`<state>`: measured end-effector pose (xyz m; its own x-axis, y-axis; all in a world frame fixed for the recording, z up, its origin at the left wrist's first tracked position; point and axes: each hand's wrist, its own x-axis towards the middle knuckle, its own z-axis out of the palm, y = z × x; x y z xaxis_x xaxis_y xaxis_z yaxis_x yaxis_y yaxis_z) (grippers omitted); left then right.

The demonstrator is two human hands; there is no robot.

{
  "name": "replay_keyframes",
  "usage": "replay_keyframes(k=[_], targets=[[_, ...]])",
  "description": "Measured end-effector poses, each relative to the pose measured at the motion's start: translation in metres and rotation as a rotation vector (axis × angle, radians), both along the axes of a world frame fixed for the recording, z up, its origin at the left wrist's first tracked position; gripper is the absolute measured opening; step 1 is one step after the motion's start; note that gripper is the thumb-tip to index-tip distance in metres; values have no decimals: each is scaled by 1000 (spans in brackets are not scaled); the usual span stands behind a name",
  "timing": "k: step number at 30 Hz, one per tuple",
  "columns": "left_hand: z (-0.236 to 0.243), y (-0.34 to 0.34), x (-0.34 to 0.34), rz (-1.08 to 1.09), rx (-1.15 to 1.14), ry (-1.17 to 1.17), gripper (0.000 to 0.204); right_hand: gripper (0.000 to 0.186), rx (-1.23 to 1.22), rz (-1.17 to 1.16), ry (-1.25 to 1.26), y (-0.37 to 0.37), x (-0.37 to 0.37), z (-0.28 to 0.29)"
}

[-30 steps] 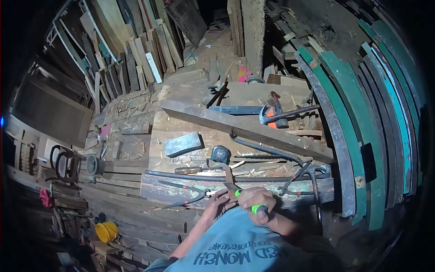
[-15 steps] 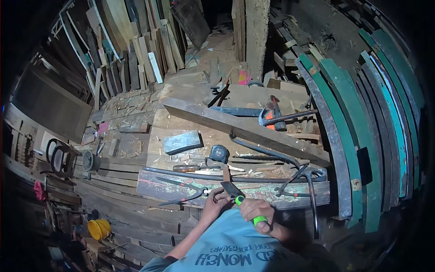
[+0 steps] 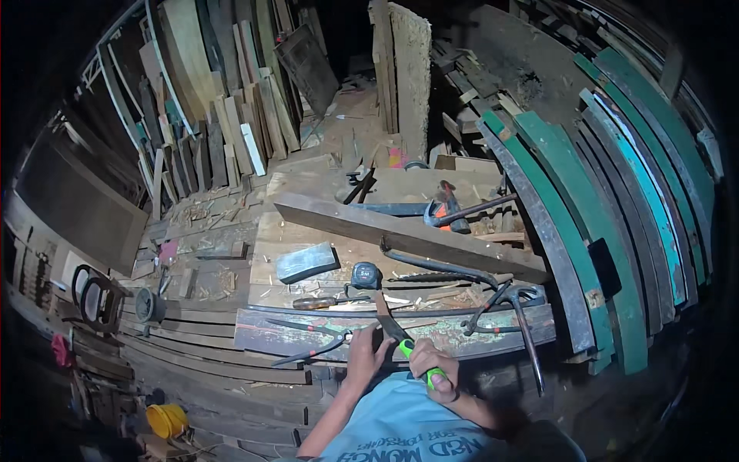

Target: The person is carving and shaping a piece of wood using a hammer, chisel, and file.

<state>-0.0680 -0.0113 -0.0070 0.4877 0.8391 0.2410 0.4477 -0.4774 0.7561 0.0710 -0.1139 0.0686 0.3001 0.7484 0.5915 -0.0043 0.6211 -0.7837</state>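
The right hand (image 3: 433, 368) is holding firm here, its grip wrapping round the green handle of a dark-bladed hand tool (image 3: 397, 332), which is angling up and left over the near edge of the table (image 3: 265, 254). And the left hand (image 3: 365, 360) is sitting right beside that blade, fingers bending; whether its grip is pinching anything, I cannot tell. Beyond, a tape measure (image 3: 366, 275) is standing, while long-handled pincers (image 3: 337, 341) are lying just left.
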Motion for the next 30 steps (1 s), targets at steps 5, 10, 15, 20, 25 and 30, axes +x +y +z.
replay_keyframes(k=[5,10,15,20,25,30], targets=[[-12,5,-1,-125,74,-67,30,28,-53,-89,30,-16,-18,-10],[-12,12,-4,-206,90,-106,19,28,-19,-187,90,-17,-36,-8],[-8,13,-4,-329,-51,-173,17,25,-14,-322,58,-24,-56,-1],[-11,14,6,-407,-175,-204,18,30,-30,-517,53,-22,-72,3],[-21,15,14,-429,-115,-171,19,28,-35,-562,41,-18,-73,-3],[-26,20,9,-475,7,-238,22,27,-49,-565,64,-18,-76,-12]])
